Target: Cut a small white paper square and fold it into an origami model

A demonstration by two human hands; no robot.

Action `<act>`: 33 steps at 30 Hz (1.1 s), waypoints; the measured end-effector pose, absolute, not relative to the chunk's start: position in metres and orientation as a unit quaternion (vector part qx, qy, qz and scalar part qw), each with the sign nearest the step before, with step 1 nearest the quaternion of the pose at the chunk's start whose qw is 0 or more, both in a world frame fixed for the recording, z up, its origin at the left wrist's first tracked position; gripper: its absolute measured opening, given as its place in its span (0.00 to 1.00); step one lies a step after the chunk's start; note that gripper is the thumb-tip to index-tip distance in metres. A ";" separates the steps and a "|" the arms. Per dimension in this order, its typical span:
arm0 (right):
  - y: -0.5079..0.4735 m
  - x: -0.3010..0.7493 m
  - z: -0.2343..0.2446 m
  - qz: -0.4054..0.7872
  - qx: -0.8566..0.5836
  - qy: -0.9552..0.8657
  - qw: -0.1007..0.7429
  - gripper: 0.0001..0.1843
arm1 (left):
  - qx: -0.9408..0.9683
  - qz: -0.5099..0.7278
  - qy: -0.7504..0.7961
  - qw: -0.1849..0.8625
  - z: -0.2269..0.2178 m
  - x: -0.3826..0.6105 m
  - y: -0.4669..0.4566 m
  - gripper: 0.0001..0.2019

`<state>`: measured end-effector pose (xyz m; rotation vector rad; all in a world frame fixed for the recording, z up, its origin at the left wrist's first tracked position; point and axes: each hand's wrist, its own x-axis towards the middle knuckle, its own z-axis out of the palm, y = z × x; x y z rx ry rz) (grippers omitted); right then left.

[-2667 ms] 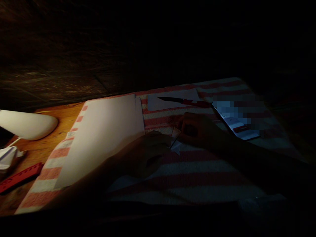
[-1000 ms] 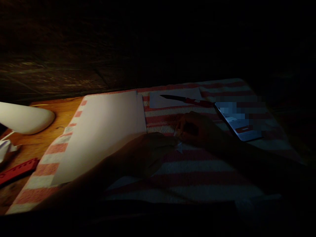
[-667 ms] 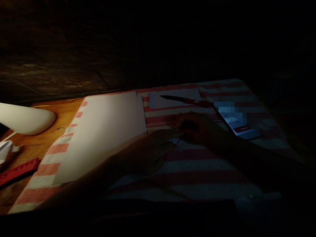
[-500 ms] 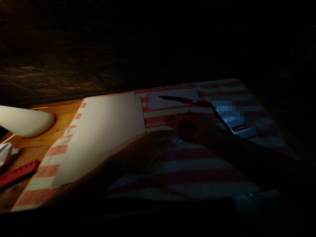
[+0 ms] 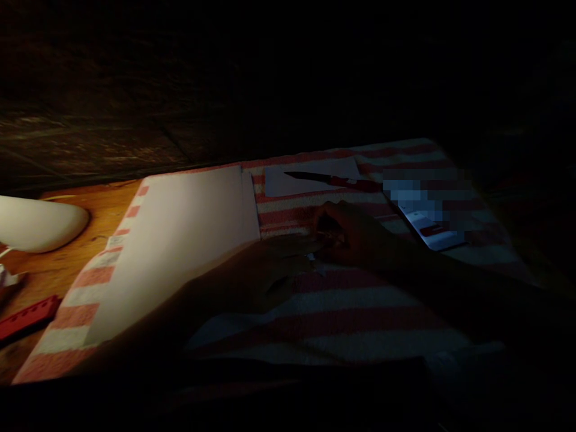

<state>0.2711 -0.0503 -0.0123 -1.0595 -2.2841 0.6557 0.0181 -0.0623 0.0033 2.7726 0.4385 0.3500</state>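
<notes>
My left hand (image 5: 274, 270) reaches in low over a striped towel (image 5: 360, 324), its fingers closed and meeting the fingertips of my right hand (image 5: 348, 234). The right hand is curled in a pinch. At the point where the fingers meet, a small pale piece of paper (image 5: 320, 267) pokes out below them; its full shape is hidden in shadow. Beside the left forearm lie large white sheets of paper (image 5: 189, 222). Beyond the hands, a knife (image 5: 333, 180) with a dark blade and a red handle rests partly on a smaller sheet (image 5: 279, 183).
A phone (image 5: 436, 231) with a lit screen lies right of the knife. At the left, a white rounded object (image 5: 40, 222), perhaps a lamp, and a red toothed strip (image 5: 29, 317) rest on the wooden table (image 5: 103, 198). A dark wall (image 5: 112, 144) stands behind.
The view has shifted slightly, so things on the table sit a little further left. My right hand's fingers have turned a little around the pale piece, and less of it shows.
</notes>
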 end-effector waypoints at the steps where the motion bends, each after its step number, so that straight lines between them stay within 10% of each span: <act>1: -0.049 0.271 -0.013 0.245 -0.389 -0.847 0.268 0.21 | 0.967 0.117 0.156 0.161 0.003 0.018 -0.062 0.21; 33: -0.037 0.285 -0.008 0.489 -0.314 -0.775 0.247 0.16 | 0.968 0.119 0.142 0.171 0.002 0.012 -0.062 0.30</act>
